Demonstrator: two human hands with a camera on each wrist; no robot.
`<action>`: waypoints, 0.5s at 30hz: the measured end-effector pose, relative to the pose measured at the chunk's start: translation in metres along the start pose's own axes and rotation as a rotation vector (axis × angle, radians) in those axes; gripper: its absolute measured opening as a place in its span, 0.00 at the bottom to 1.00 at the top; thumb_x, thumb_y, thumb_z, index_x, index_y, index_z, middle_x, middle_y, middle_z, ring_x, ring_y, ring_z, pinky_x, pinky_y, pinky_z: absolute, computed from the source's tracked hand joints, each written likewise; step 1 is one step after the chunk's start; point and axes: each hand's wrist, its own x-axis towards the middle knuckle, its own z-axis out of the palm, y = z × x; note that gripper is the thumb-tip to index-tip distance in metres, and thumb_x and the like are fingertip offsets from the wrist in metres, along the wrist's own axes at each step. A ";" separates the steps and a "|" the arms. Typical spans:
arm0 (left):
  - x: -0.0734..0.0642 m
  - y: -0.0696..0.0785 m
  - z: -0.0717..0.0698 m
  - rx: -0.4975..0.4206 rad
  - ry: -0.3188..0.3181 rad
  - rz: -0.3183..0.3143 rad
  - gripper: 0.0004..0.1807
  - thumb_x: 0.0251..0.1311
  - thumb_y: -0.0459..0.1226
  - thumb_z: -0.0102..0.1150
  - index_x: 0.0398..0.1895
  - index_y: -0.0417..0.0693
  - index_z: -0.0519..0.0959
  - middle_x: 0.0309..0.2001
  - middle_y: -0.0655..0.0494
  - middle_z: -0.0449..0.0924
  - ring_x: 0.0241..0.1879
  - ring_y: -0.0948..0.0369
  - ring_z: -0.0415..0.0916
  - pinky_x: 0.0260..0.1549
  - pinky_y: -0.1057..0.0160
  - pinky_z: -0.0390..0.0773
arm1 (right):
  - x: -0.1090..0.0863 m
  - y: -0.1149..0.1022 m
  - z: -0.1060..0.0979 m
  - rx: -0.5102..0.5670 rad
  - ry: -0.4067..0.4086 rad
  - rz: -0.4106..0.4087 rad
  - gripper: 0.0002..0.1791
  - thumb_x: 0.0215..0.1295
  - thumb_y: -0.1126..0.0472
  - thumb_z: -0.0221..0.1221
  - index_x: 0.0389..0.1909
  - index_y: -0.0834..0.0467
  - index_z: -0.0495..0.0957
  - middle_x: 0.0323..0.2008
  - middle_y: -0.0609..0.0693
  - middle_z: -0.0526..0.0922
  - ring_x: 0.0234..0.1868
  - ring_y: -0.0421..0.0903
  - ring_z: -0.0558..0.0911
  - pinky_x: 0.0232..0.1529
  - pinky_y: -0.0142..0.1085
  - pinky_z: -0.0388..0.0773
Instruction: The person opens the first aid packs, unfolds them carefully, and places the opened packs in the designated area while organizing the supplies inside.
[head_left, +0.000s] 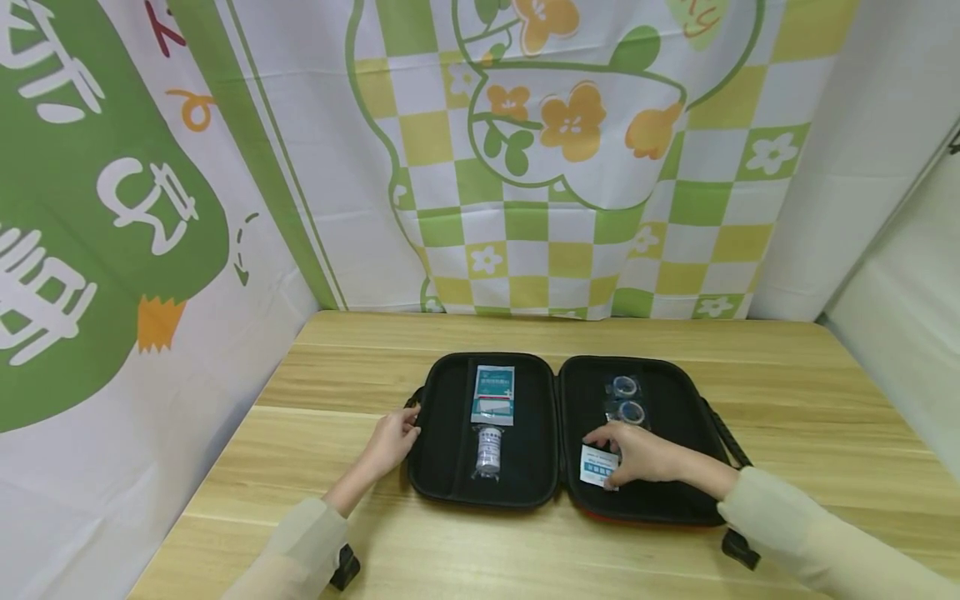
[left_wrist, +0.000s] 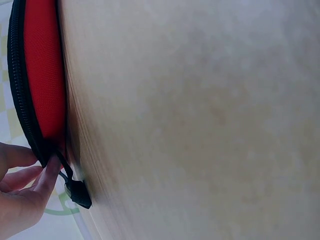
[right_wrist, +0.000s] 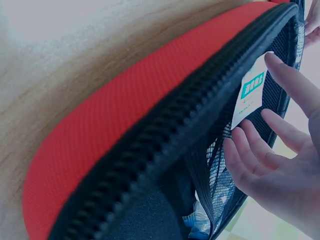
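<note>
A black-lined zip case (head_left: pixel 536 475) with a red shell lies unfolded on the table. My left hand (head_left: pixel 396 437) pinches its left rim by the zipper, beside a dangling black zipper pull (left_wrist: pixel 77 192). Over the right half, my right hand (head_left: pixel 641 454) holds a small white sachet (head_left: pixel 597 465) with a blue-green printed band, thumb and fingertips at its opposite edges. In the right wrist view the sachet (right_wrist: pixel 250 92) stands against the mesh lining. Two blue tape rolls (head_left: pixel 628 412) in clear wrap lie just behind that hand.
In the left half lie a teal-and-white packet (head_left: pixel 493 394) and, below it, a wrapped white roll (head_left: pixel 489 450). A black strap (head_left: pixel 727 433) runs along the case's right side. A patterned curtain (head_left: pixel 525 250) hangs behind the wooden table (head_left: pixel 360 350).
</note>
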 end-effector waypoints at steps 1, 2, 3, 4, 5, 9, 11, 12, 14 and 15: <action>0.000 0.000 0.000 -0.001 0.000 -0.001 0.18 0.53 0.23 0.51 0.49 0.23 0.69 0.40 0.36 0.75 0.35 0.52 0.75 0.30 0.62 0.77 | 0.000 0.000 0.000 0.003 -0.006 0.008 0.32 0.36 0.62 0.70 0.47 0.68 0.73 0.36 0.54 0.73 0.33 0.46 0.70 0.30 0.30 0.68; 0.000 -0.001 0.001 -0.001 0.000 -0.003 0.18 0.53 0.22 0.51 0.49 0.23 0.69 0.40 0.36 0.75 0.35 0.52 0.75 0.30 0.63 0.77 | -0.001 0.000 0.001 0.005 -0.010 0.016 0.33 0.36 0.62 0.70 0.48 0.68 0.72 0.37 0.55 0.72 0.33 0.46 0.70 0.30 0.30 0.68; 0.001 -0.001 0.001 -0.002 0.000 -0.003 0.18 0.53 0.22 0.51 0.49 0.23 0.69 0.40 0.36 0.75 0.35 0.53 0.75 0.29 0.63 0.77 | -0.001 -0.001 0.001 0.001 -0.014 0.019 0.33 0.36 0.62 0.70 0.48 0.67 0.72 0.37 0.55 0.72 0.34 0.46 0.70 0.31 0.30 0.69; 0.001 -0.001 0.000 -0.002 0.001 -0.002 0.18 0.53 0.22 0.51 0.49 0.23 0.69 0.40 0.36 0.75 0.35 0.53 0.75 0.29 0.63 0.77 | -0.001 -0.001 0.001 0.002 -0.017 0.023 0.34 0.36 0.62 0.70 0.48 0.67 0.72 0.37 0.55 0.71 0.34 0.46 0.70 0.31 0.31 0.69; 0.001 -0.001 0.001 -0.003 0.002 -0.004 0.18 0.53 0.22 0.51 0.49 0.23 0.69 0.40 0.36 0.75 0.35 0.53 0.75 0.29 0.63 0.77 | -0.002 -0.001 0.001 0.003 -0.020 0.025 0.33 0.36 0.62 0.70 0.48 0.67 0.72 0.37 0.55 0.71 0.34 0.46 0.70 0.31 0.31 0.69; 0.001 -0.001 0.000 -0.004 0.002 -0.005 0.19 0.53 0.22 0.50 0.50 0.23 0.69 0.40 0.35 0.75 0.35 0.52 0.75 0.29 0.63 0.77 | -0.002 0.000 0.002 0.002 -0.039 0.041 0.33 0.37 0.62 0.70 0.48 0.67 0.72 0.39 0.56 0.70 0.36 0.46 0.70 0.33 0.32 0.70; 0.000 -0.001 0.000 -0.004 0.002 -0.006 0.19 0.53 0.23 0.51 0.50 0.23 0.68 0.41 0.35 0.75 0.36 0.52 0.75 0.30 0.62 0.77 | -0.003 0.000 0.002 0.004 -0.043 0.052 0.32 0.37 0.62 0.70 0.48 0.65 0.72 0.40 0.56 0.69 0.36 0.45 0.70 0.34 0.32 0.70; 0.000 -0.001 0.000 -0.002 0.002 -0.003 0.19 0.53 0.23 0.51 0.50 0.23 0.68 0.41 0.35 0.75 0.37 0.51 0.75 0.30 0.62 0.77 | -0.003 0.000 0.002 0.001 -0.045 0.053 0.31 0.38 0.62 0.70 0.47 0.65 0.72 0.40 0.56 0.69 0.36 0.45 0.69 0.34 0.32 0.70; 0.000 -0.001 0.000 -0.002 0.002 -0.002 0.19 0.54 0.23 0.51 0.50 0.23 0.68 0.42 0.35 0.75 0.38 0.50 0.75 0.31 0.62 0.77 | -0.003 0.000 0.003 0.000 -0.040 0.054 0.30 0.38 0.62 0.70 0.47 0.64 0.72 0.40 0.56 0.69 0.36 0.45 0.69 0.34 0.33 0.70; 0.000 -0.001 0.000 -0.003 0.002 -0.002 0.19 0.54 0.23 0.51 0.50 0.24 0.68 0.42 0.35 0.75 0.38 0.50 0.75 0.31 0.61 0.77 | -0.003 0.000 0.003 -0.002 -0.036 0.052 0.30 0.38 0.62 0.70 0.46 0.64 0.73 0.40 0.56 0.69 0.36 0.45 0.69 0.34 0.33 0.70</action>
